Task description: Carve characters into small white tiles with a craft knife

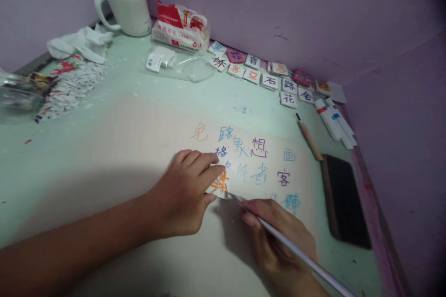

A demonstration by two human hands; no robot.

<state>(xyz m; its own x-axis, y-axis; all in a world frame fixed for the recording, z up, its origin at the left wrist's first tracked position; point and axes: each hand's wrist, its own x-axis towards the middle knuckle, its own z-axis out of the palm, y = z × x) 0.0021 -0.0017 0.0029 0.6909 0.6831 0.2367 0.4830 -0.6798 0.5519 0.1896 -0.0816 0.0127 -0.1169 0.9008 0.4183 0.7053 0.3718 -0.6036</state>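
head: orange-marked white block [220,187]

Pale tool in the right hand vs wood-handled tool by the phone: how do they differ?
Pose: the pale tool is in the right hand, tip at the orange-marked tile; the wood-handled tool lies by the phone.
Colour: the pale tool is silvery, the wood-handled tool brown with a dark tip.
Both are slender.

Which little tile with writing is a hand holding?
The orange-marked tile between the fingers and thumb of the left hand; the other tiles lie near the wall.
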